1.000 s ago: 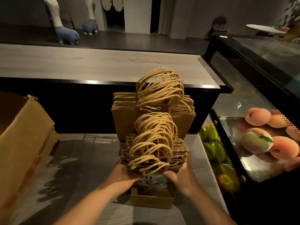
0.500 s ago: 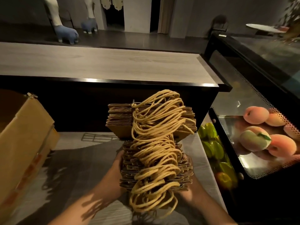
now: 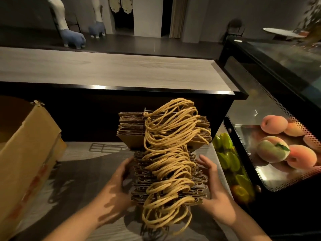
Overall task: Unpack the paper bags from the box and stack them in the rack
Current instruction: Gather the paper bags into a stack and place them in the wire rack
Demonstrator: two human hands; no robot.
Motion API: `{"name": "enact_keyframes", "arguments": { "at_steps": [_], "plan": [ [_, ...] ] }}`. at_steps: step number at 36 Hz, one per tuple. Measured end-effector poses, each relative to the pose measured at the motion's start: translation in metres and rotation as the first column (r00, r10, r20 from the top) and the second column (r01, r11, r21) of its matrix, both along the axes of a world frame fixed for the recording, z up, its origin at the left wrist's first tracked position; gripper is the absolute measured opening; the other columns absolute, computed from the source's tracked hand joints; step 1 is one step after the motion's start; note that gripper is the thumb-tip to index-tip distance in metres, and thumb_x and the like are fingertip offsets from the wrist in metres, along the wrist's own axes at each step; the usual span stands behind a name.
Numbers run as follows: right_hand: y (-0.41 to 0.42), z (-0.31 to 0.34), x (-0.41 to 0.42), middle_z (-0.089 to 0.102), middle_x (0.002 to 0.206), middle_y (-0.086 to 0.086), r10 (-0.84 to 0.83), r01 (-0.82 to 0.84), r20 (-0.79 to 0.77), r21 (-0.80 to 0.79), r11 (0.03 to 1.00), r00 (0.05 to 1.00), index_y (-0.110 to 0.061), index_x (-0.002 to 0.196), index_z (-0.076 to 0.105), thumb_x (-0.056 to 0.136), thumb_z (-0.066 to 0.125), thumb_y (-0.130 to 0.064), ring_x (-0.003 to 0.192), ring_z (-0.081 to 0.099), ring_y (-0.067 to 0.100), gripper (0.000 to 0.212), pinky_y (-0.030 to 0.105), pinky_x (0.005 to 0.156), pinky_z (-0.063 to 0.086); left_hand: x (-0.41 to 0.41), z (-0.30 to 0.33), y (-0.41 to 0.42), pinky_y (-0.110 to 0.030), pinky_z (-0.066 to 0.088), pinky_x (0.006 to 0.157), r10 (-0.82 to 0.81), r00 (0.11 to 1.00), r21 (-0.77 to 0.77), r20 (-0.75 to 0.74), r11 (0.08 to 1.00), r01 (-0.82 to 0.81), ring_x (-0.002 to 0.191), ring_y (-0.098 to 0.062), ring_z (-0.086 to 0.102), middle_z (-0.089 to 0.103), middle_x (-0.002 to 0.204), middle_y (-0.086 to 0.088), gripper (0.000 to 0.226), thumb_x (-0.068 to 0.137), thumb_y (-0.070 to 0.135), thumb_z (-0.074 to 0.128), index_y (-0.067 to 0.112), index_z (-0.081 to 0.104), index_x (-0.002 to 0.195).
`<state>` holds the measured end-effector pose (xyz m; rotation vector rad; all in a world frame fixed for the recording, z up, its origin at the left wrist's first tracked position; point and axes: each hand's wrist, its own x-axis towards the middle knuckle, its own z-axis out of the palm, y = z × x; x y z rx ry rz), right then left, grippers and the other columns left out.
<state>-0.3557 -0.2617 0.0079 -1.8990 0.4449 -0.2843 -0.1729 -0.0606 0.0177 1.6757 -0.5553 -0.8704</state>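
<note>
Both hands flank a thick stack of folded brown paper bags standing near the right edge of the surface. The left hand lies against the stack's left side, its fingers fairly straight along the bag edges, thumb up near the top. The right hand presses the right side with fingers spread and only lightly bent, so neither hand is curled round the bags. Looped twine handles spill over the front of the stack. Just behind it, a second batch of bags sits against a thin wire rack. The open cardboard box stands at the left edge. Beyond the right edge, a glass case shows peaches and green fruit.
</note>
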Motion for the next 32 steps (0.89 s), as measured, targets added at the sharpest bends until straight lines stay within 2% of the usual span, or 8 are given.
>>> {"name": "enact_keyframes", "arguments": {
  "at_steps": [3, 6, 11, 15, 21, 24, 27, 32],
  "plan": [
    [-0.003, 0.017, -0.001, 0.04, 0.138, -0.025, 0.021, -0.021, -0.002, 0.006, 1.0, 1.0, -0.044, 0.14, 0.026, 0.074, 0.078, -0.014, 0.132, 0.039, 0.0, 0.089, 0.041, 0.115, 0.033, 0.009, 0.007, 0.005, -0.009, 0.05, 0.081, -0.027, 0.998, -0.034, 0.065, 0.999, 0.029, 0.113, 0.007, 0.056, 0.055, 0.129, 0.015, 0.097, 0.047, 0.037, 0.094, 0.039, 0.044, 0.13],
    [-0.002, 0.037, 0.001, 0.045, 0.133, -0.024, 0.027, -0.028, 0.038, 0.048, 0.998, 0.999, -0.049, 0.132, 0.035, 0.069, 0.074, -0.024, 0.133, 0.04, 0.005, 0.079, 0.045, 0.115, 0.032, 0.014, 0.021, 0.007, -0.025, 0.047, 0.097, -0.049, 0.985, -0.003, 0.168, 0.999, 0.05, 0.127, -0.006, 0.051, 0.054, 0.136, 0.012, 0.084, 0.074, 0.005, 0.08, 0.044, 0.04, 0.136],
    [0.004, 0.065, 0.005, 0.055, 0.126, -0.017, -0.005, -0.009, 0.167, 0.081, 0.997, 0.986, -0.046, 0.115, 0.053, 0.063, 0.057, -0.009, 0.127, 0.048, 0.008, 0.064, 0.04, 0.111, 0.037, 0.008, 0.048, 0.005, -0.026, 0.037, 0.107, 0.013, 0.963, -0.009, 0.268, 1.0, -0.011, 0.126, 0.01, 0.043, 0.051, 0.132, 0.027, 0.077, 0.084, -0.006, 0.06, 0.053, 0.04, 0.129],
    [0.013, 0.083, 0.009, 0.061, 0.118, -0.013, -0.01, -0.001, 0.269, 0.04, 0.999, 0.963, -0.04, 0.109, 0.059, 0.067, 0.051, -0.005, 0.12, 0.054, 0.011, 0.055, 0.029, 0.101, 0.041, 0.001, 0.062, 0.003, -0.012, 0.036, 0.094, 0.036, 0.944, -0.065, 0.327, 0.998, -0.015, 0.117, 0.021, 0.043, 0.053, 0.122, 0.037, 0.063, 0.089, 0.002, 0.059, 0.051, 0.045, 0.124],
    [0.022, 0.082, 0.011, 0.065, 0.105, -0.01, -0.199, 0.213, 0.307, -0.013, 0.977, 0.931, -0.031, 0.1, 0.064, 0.082, 0.053, -0.031, 0.104, 0.061, 0.008, 0.021, 0.02, 0.085, 0.049, -0.008, 0.066, -0.001, -0.017, 0.041, 0.089, 0.084, 0.948, -0.106, 0.307, 0.993, -0.053, 0.11, 0.012, 0.053, 0.061, 0.113, 0.031, 0.034, 0.096, 0.02, 0.054, 0.048, 0.056, 0.115],
    [0.022, 0.061, 0.006, 0.066, 0.11, -0.011, -0.397, 0.368, 0.279, 0.152, 0.917, 0.874, -0.037, 0.097, 0.066, 0.095, 0.046, -0.029, 0.111, 0.06, 0.006, 0.023, 0.035, 0.097, 0.048, -0.014, 0.056, 0.004, -0.02, 0.042, 0.088, 0.186, 0.978, -0.172, 0.097, 0.971, -0.168, 0.109, 0.003, 0.058, 0.067, 0.109, 0.023, 0.026, 0.1, 0.028, 0.044, 0.043, 0.063, 0.11],
    [0.016, 0.046, 0.005, 0.05, 0.143, -0.005, -0.581, 0.511, 0.17, 0.327, 0.795, 0.796, -0.039, 0.126, 0.054, 0.104, 0.036, -0.031, 0.134, 0.044, 0.013, 0.03, 0.044, 0.114, 0.032, -0.014, 0.036, 0.007, -0.038, 0.041, 0.099, 0.323, 0.907, -0.159, -0.27, 0.914, -0.373, 0.115, -0.017, 0.059, 0.069, 0.118, 0.003, 0.037, 0.092, 0.051, 0.041, 0.037, 0.066, 0.115],
    [0.055, 0.026, 0.031, 0.054, 0.138, -0.01, -0.368, 0.302, -0.004, 0.581, 0.756, 0.93, -0.045, 0.135, 0.045, 0.079, 0.035, -0.084, 0.125, 0.052, 0.02, 0.069, 0.041, 0.112, 0.03, -0.037, 0.023, -0.028, -0.047, 0.058, 0.081, 0.059, 0.682, -0.229, -0.729, 0.918, -0.324, 0.098, -0.033, 0.07, 0.068, 0.115, -0.02, 0.065, 0.089, 0.058, 0.038, 0.008, 0.068, 0.119]
  ]
}}
